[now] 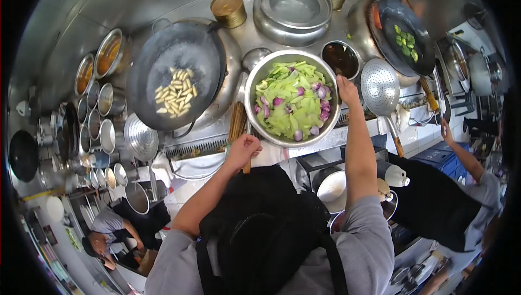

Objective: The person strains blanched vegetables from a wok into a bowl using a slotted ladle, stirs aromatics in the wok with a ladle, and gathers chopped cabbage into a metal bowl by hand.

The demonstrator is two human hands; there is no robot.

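Observation:
A large steel bowl (pixel 251 111) of sliced pale-green vegetable (pixel 290 97) and purple onion pieces (pixel 298 135) is in front of me at the stove edge. My right hand (pixel 347 91) grips its right rim, thumb on top. Near the bowl's lower left, my left hand (pixel 243 151) is closed around the wooden-ended handle of a ladle (pixel 255 58), whose head lies beyond the bowl. Part of that handle is hidden. To the left, a dark wok (pixel 179 45) holds pale garlic-like pieces (pixel 176 93). A bamboo brush (pixel 237 121) stands beside the bowl.
A second wok (pixel 420 29) with green pieces is at right, near a perforated skimmer (pixel 380 86) and a pot of dark liquid (pixel 341 59). Another skimmer (pixel 142 136) and several steel containers (pixel 111 99) are at left. Co-workers (pixel 472 208) stand at right and lower left.

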